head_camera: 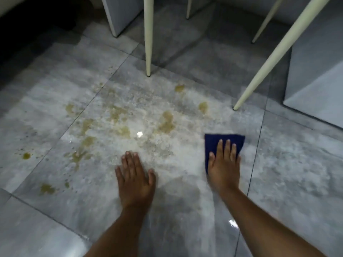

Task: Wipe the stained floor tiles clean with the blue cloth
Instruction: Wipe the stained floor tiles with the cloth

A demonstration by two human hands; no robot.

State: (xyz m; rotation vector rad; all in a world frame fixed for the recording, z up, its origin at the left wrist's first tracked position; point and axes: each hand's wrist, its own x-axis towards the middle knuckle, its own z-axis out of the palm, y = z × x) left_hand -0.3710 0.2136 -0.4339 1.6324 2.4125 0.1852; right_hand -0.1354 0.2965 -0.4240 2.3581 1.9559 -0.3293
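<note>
A folded blue cloth [223, 140] lies flat on the grey floor tiles [297, 173], right of centre. My right hand [223, 167] presses down on its near half, fingers spread and pointing away from me. My left hand [135, 177] rests flat on the bare tile to the left, palm down, holding nothing. Yellow-brown stains [167, 123] are scattered over the tiles beyond and to the left of both hands, with several more blotches [47, 189] at the near left. The cloth sits right of the stained patch, not touching the nearest blotch.
Two cream chair legs [148, 52] [259, 76] stand on the floor just beyond the stains, with two thinner legs [265, 21] farther back. Grey cabinet panels rise at the right [315, 80] and upper middle [118, 13]. A dark shadowed area fills the upper left.
</note>
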